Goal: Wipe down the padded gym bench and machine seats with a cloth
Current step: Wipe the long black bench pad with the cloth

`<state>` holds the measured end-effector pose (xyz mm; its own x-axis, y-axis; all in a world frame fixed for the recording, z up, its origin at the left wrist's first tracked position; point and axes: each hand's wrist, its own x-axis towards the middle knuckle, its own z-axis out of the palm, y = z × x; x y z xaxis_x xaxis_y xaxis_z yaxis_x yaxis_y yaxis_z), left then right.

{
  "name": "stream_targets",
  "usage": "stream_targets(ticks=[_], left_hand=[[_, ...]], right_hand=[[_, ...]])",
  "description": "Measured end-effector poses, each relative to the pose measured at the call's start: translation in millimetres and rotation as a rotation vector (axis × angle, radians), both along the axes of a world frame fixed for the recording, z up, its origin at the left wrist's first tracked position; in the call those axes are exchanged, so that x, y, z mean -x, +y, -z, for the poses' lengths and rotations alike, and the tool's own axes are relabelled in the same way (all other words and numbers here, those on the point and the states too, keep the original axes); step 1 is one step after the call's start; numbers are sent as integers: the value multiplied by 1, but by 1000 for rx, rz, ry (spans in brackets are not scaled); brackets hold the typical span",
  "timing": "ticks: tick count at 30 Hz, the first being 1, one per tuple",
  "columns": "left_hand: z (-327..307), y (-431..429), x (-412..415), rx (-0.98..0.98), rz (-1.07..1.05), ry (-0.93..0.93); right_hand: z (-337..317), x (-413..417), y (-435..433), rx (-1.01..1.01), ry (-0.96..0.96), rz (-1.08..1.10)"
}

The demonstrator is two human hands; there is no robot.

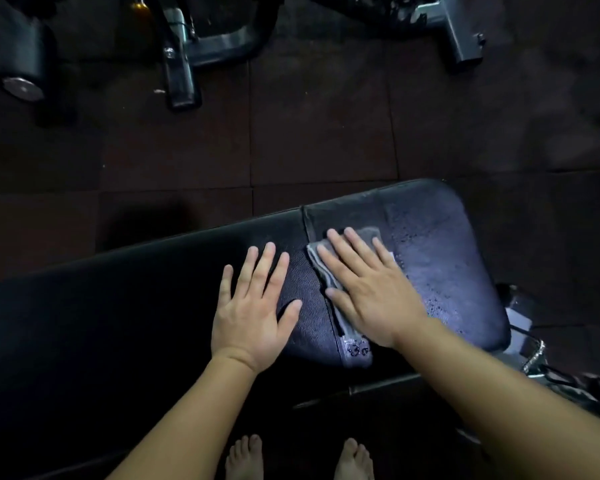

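right hand flat on grey cloth — fingers straight | left hand flat on bench — fingers spread

Both hands flat, fingers straight.

Dim scene. A cool pool of light is being thrown on the bench end; droplets are being picked out. The floor and machines are being swallowed by shadow. Edges are being bowed.
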<state>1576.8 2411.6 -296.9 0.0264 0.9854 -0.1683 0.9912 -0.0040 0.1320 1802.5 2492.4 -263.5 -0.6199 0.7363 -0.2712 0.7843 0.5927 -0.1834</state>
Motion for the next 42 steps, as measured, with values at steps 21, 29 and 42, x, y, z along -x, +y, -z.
stream_targets(ticks=[21,29,42], left_hand=[[1,-2,0,-12,-27,-16],[4,-2,-1,-35,-32,2],[5,-4,0,-121,-8,14]], right_hand=[[8,-68,112,-75,-59,359],[3,-99,66,-56,-34,233],[11,-47,80,-72,11,155]])
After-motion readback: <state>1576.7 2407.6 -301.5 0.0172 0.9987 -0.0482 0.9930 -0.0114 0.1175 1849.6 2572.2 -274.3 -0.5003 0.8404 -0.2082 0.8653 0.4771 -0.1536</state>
